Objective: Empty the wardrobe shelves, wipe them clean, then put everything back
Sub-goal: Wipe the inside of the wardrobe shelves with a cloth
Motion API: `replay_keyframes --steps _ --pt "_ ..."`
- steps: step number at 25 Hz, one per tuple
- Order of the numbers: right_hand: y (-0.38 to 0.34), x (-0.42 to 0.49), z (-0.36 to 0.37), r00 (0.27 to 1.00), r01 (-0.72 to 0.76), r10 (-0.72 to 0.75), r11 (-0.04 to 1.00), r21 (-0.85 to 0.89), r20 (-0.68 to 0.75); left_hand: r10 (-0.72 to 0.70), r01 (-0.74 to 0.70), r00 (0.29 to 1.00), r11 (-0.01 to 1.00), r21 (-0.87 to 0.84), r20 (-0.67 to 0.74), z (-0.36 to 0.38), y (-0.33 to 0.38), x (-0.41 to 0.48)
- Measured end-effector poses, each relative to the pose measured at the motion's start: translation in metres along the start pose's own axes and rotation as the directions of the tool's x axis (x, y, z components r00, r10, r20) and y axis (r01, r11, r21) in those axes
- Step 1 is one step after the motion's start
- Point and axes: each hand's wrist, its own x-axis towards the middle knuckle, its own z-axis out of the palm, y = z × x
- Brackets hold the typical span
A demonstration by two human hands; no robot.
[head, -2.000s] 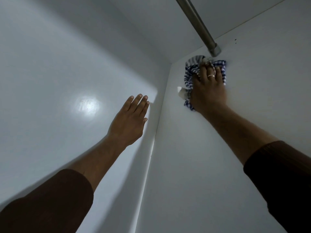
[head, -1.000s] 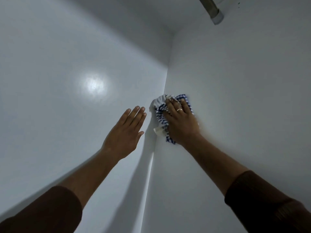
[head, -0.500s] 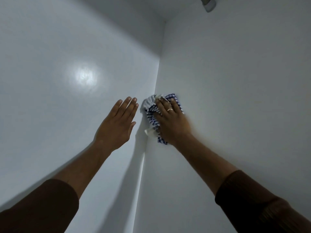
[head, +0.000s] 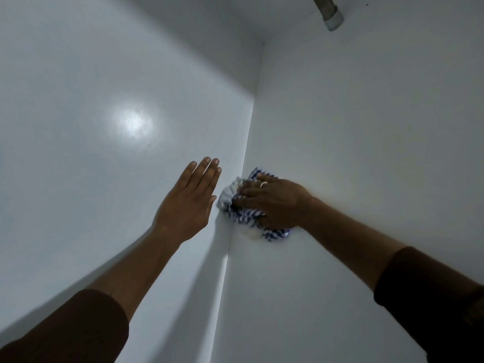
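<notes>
I look into a white wardrobe compartment where the back panel [head: 99,158] meets the right side panel [head: 366,127] at a corner. My right hand [head: 272,200] presses a bunched blue-and-white striped cloth [head: 246,218] against the right panel just beside the corner, fingers spread over the cloth and pointing left, thumb tucked under it. A ring shows on one finger. My left hand [head: 188,203] lies flat on the back panel with straight fingers, close to the cloth but apart from it.
The end of a metal hanging rail [head: 330,14] meets the right panel at the top of the view. A bright light reflection sits on the back panel. Dark sleeves cover both forearms near the frame's bottom.
My right hand has wiped the cloth down from the rail end to the corner and has now turned so its fingers point left. My left hand stays flat on the back panel.
</notes>
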Motion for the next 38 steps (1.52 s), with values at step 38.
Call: replay_keyframes --steps 38 --pt "-0.094 -0.019 0.046 0.997 0.048 -0.049 0.999 0.011 0.064 0.023 -0.027 0.996 0.999 0.046 0.084 -0.001 0.031 -0.051"
